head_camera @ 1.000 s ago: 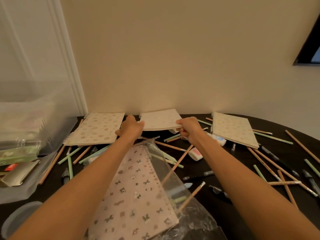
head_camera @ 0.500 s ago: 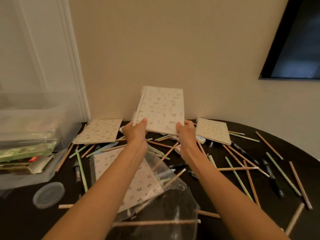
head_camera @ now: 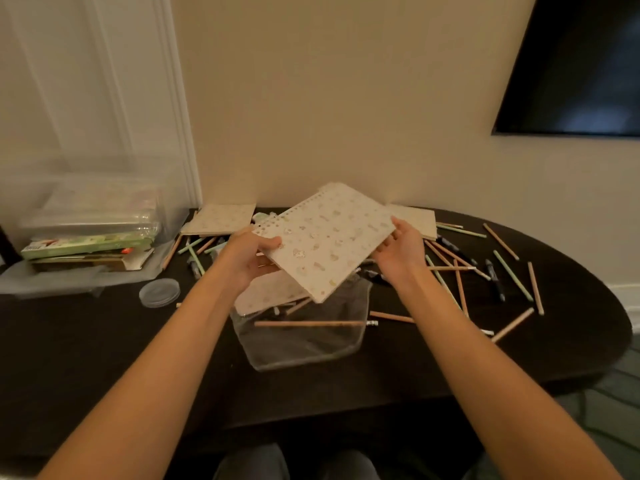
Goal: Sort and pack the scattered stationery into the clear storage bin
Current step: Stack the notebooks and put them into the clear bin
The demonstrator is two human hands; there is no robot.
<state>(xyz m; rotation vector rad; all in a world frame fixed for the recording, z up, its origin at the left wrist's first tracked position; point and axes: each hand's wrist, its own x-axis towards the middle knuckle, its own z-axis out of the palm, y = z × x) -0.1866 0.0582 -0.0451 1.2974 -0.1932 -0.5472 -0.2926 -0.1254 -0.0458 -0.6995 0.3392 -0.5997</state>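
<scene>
I hold a cream spiral notebook with small printed figures in the air above the dark table, tilted. My left hand grips its near left corner, thumb on top. My right hand supports its right edge with fingers spread. The clear storage bin stands at the far left with boxes inside. Under the notebook lie another patterned notebook and a clear plastic pouch. Two more notebooks, one at the back left and one at the back right, rest by the wall.
Many pencils and pens lie scattered over the right and middle of the table. A round clear lid sits by the bin. A dark screen hangs on the wall at the right. The table's curved edge runs at the right.
Both hands lifted the notebook off the table by the wall, raised it upright, then brought it toward me and tilted it flatter. The camera pulled back.
</scene>
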